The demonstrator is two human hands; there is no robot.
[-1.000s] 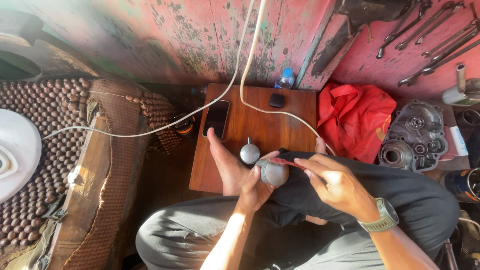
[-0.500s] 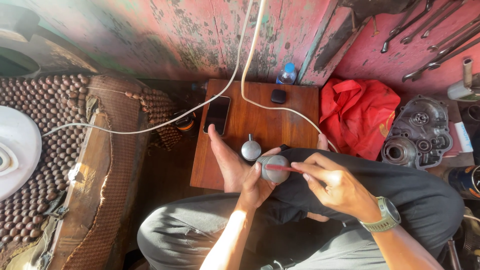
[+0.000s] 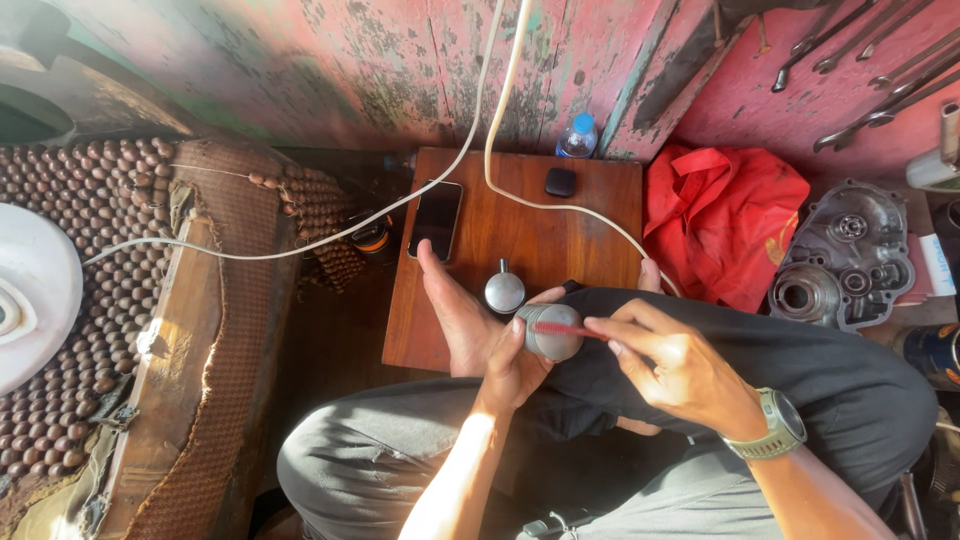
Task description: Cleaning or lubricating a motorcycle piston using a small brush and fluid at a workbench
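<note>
Left hand (image 3: 512,362) wrapped around a short grey metal cylinder (image 3: 553,331), fingers clamped on its body, held over the lap at the near edge of the small brown wooden table (image 3: 440,320). Right hand (image 3: 672,368) pinched shut on a thin red stick-like tool (image 3: 572,329), whose tip lies across the top face of the cylinder; cannot tell what kind of tool. Green-grey wristwatch (image 3: 778,425) on the right wrist. A bare foot (image 3: 452,312) rests on the table just left of the cylinder. On the table: a round silver metal cap with a small stub (image 3: 504,291) just above the cylinder, a black smartphone (image 3: 436,220) lying flat at the far left edge, a small black rounded block (image 3: 560,181) near the far edge. White cable (image 3: 505,170) runs across the tabletop toward the knee. Clear plastic bottle with blue cap (image 3: 577,136) behind the table against the peeling red wall. Red cloth bag (image 3: 722,225) right of the table, grey metal engine cover (image 3: 840,255) beyond it. Brown wooden-bead seat mat (image 3: 110,230) at left.
</note>
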